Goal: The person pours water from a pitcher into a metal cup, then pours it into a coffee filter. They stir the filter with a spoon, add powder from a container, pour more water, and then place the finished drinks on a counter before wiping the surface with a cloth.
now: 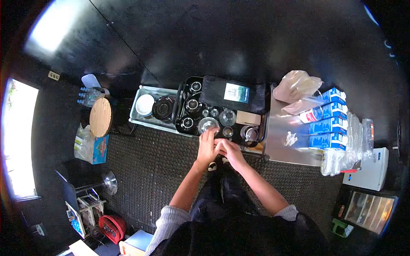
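My left hand (208, 147) reaches up to the front edge of a black tray (179, 115), its fingertips over the lower rim of a clear glass vessel (208, 123). Whether the fingers grip the glass is not clear. Right beside it, my right hand (229, 150) meets the left one, with its fingers bent; anything between them is hidden. Around the glass stand black cups (192, 104), a glass jug (227, 116), a small jar (228, 131) and a metal-rimmed pitcher (249, 133). A black bag with a label (236, 93) lies at the back.
Left of the tray, a rack (139, 116) holds a white bowl (145, 104) and dark plates (163, 108). On the right, a steel counter (282, 149) carries blue cartons (328, 126), plastic cups (356, 141), a plastic bag (297, 86) and crumpled tissue (291, 138).
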### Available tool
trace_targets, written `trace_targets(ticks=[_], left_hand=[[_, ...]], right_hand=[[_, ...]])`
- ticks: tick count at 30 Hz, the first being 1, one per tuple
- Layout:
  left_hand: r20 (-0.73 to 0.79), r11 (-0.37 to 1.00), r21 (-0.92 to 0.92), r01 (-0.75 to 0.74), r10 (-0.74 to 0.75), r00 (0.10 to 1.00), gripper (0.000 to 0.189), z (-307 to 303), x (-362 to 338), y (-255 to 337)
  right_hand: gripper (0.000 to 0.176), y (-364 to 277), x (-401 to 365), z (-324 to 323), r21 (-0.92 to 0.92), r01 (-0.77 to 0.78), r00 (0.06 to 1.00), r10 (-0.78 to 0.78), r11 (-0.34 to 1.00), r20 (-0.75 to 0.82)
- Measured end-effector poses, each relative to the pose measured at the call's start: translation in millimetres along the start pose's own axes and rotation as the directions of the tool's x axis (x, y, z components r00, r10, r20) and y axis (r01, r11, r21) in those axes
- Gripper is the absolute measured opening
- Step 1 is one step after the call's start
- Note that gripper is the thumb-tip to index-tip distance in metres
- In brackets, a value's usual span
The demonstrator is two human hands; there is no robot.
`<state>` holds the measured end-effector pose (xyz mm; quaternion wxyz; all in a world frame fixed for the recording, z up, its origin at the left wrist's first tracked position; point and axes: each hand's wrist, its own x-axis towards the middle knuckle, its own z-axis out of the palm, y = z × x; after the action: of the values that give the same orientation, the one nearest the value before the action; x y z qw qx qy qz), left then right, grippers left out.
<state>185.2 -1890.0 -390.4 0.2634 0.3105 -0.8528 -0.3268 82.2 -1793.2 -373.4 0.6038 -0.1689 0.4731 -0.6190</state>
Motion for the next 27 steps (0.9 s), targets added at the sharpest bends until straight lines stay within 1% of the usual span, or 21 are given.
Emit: trace_targets(ticks=[1,2,3,4,5,7,9,10,11,13,14,15,16,17,18,19,21,23,25,26,27], left_hand=[[0.014,1.0,0.002,0.031,-0.031,0.999,0.053,2.3,3.6,-5.3],[0.024,0.995,-0.029,0.09,-0.089,0.996,0.053,1.8,9.6,-6.8],[0.03,0.995,-0.025,0.094,-0.093,0.995,0.053,3.4,15.9,-10.5],[-0.005,0.992,-0.064,0.111,-0.111,0.994,0.053,4.6,22.9,-12.1],[-0.035,0.986,-0.106,0.129,-0.134,0.99,0.052,7.2,26.5,-14.8],[-0.033,0.968,-0.188,0.167,-0.176,0.984,0.048,7.2,34.9,-21.1],[-0.066,0.955,-0.218,0.203,-0.222,0.973,0.046,11.5,39.5,-27.8],[-0.058,0.954,-0.219,0.207,-0.224,0.973,0.046,14.5,40.8,-30.4],[-0.052,0.949,-0.221,0.226,-0.243,0.969,0.045,18.1,41.2,-33.2],[-0.042,0.942,-0.224,0.248,-0.264,0.964,0.045,24.7,42.6,-38.6],[-0.041,0.949,-0.214,0.232,-0.246,0.968,0.044,28.3,43.2,-41.8],[-0.039,0.955,-0.205,0.213,-0.226,0.973,0.044,31.5,43.6,-44.7],[-0.039,0.971,-0.157,0.183,-0.191,0.981,0.043,33.3,44.0,-48.0],[-0.03,0.971,-0.158,0.178,-0.185,0.982,0.043,33.4,46.4,-48.5],[-0.008,0.964,-0.179,0.197,-0.201,0.98,0.042,33.6,47.0,-48.3],[0.013,0.956,-0.198,0.216,-0.218,0.976,0.042,33.4,47.1,-48.1],[0.043,0.953,-0.193,0.234,-0.231,0.972,0.042,29.0,49.4,-45.5],[0.064,0.95,-0.185,0.251,-0.244,0.968,0.042,24.3,50.5,-42.9],[0.046,0.921,-0.247,0.3,-0.298,0.953,0.041,21.8,49.6,-39.0],[0.046,0.923,-0.247,0.296,-0.294,0.955,0.041,21.7,48.2,-40.1],[0.023,0.905,-0.305,0.297,-0.304,0.952,0.04,21.6,46.4,-41.0]], right_hand=[[0.035,-0.6,7.1,-3.1,0.006,-0.011,1.0,0.011,1.0,-0.004],[0.032,-2.0,17.0,-6.7,-0.085,0.034,0.997,-0.04,0.996,-0.066],[0.028,-6.4,28.4,-8.9,-0.179,0.078,0.988,-0.1,0.981,-0.119],[0.023,-6.8,41.0,-14.9,-0.199,0.105,0.982,-0.133,0.974,-0.133],[0.02,-8.6,53.3,-27.1,-0.477,0.102,0.973,-0.187,0.873,-0.133],[0.023,-22.1,75.3,-40.1,-0.778,0.089,0.932,-0.327,0.622,-0.154],[0.04,-31.3,97.6,-55.1,-0.937,0.271,0.794,-0.601,0.22,0.089],[0.06,-29.7,104.1,-60.1,-0.961,0.228,0.838,-0.533,0.154,0.113],[0.06,-27.8,107.4,-61.7,-0.962,0.221,0.841,-0.531,0.159,0.105],[0.06,-23.4,114.3,-62.2,-0.995,0.058,0.937,-0.339,-0.086,0.084],[0.059,-20.0,115.8,-60.9,-0.982,0.021,0.947,-0.311,-0.186,0.079],[0.059,-16.6,119.1,-59.0,-0.983,0.016,0.947,-0.312,-0.185,0.074],[0.057,-13.6,123.2,-56.8,-0.965,-0.022,0.968,-0.247,-0.261,0.045],[0.056,-10.5,125.4,-55.1,-0.94,-0.054,0.983,-0.183,-0.336,0.009],[0.048,-7.0,124.3,-54.5,-0.933,-0.052,0.99,-0.142,-0.356,-0.001],[0.048,-4.4,122.1,-55.0,-0.934,-0.059,0.99,-0.143,-0.353,-0.009],[0.042,5.7,119.5,-59.5,-0.819,-0.001,0.967,-0.209,-0.574,0.145],[0.039,4.9,118.0,-62.9,-0.808,0.021,0.955,-0.226,-0.589,0.19],[0.044,-2.7,117.2,-61.7,-0.864,0.024,0.986,-0.132,-0.503,0.104],[0.044,-6.9,115.1,-61.2,-0.864,0.021,0.985,-0.136,-0.502,0.103],[0.048,-11.3,112.2,-60.9,-0.898,0.025,0.986,-0.135,-0.439,0.093]])
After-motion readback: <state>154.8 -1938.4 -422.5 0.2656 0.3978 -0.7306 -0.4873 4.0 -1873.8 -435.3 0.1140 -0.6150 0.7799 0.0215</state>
